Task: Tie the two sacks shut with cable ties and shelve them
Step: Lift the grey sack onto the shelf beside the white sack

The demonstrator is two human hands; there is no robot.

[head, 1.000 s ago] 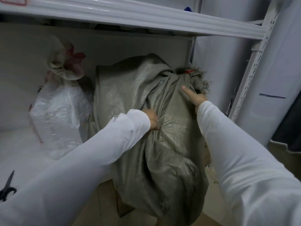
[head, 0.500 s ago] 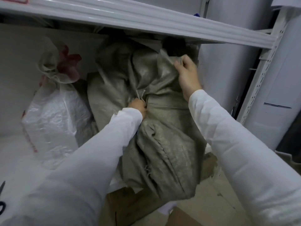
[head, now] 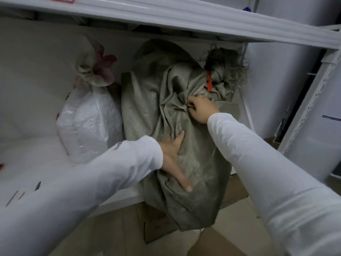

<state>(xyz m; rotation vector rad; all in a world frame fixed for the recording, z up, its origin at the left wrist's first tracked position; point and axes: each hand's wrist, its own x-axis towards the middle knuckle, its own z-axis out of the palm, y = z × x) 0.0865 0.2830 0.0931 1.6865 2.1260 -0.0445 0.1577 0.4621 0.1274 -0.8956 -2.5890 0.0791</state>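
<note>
A grey-green woven sack point(head: 147, 93) leans on the white shelf point(head: 33, 154), its lower part hanging over the front edge. A red cable tie point(head: 209, 82) cinches its frayed neck at the upper right. My left hand point(head: 173, 159) presses flat on the sack's front with fingers spread. My right hand point(head: 200, 109) grips a bunched fold of the sack just below the tie. To the left stands a white plastic sack point(head: 88, 124), its neck gathered at the top with pink showing there.
An upper shelf board point(head: 166, 13) runs close above the sacks. A perforated white upright point(head: 313, 100) stands at the right. Dark small items point(head: 37, 185) lie on the shelf at the lower left. Brown cardboard point(head: 156, 226) lies on the floor below.
The grey-green sack has gone deeper onto the shelf and its tied neck now shows. My left hand let go of its fold and lies flat lower down. My right hand moved down from the neck.
</note>
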